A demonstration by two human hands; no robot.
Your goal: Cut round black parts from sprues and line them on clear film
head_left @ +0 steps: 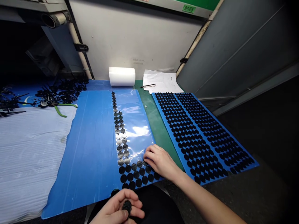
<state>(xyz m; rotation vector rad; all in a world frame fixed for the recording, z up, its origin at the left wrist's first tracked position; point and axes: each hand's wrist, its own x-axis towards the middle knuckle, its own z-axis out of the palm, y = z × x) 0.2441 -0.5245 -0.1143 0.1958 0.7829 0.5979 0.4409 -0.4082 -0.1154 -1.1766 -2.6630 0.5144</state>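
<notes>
My left hand (121, 207), low in the view, is curled round a small stack of black discs (126, 206). My right hand (160, 160) rests on the near right part of a blue sheet with clear shiny film (137, 118). Its thumb and fingers are pinched together at the end of a row of black discs (139, 163); what lies under the fingertips is hidden. More black discs stand in rows along the sheet's near edge. Others run up its left side in a narrow double column (120, 152), which thins to a single one at the far end.
At right lies another blue sheet (175, 137) covered with black discs. Behind are a white roll (122, 77), papers (162, 81) and a pen (147, 86). At left are green-handled pliers (61, 111), tangled black plastic parts (62, 90) and a white corrugated sheet (30, 155).
</notes>
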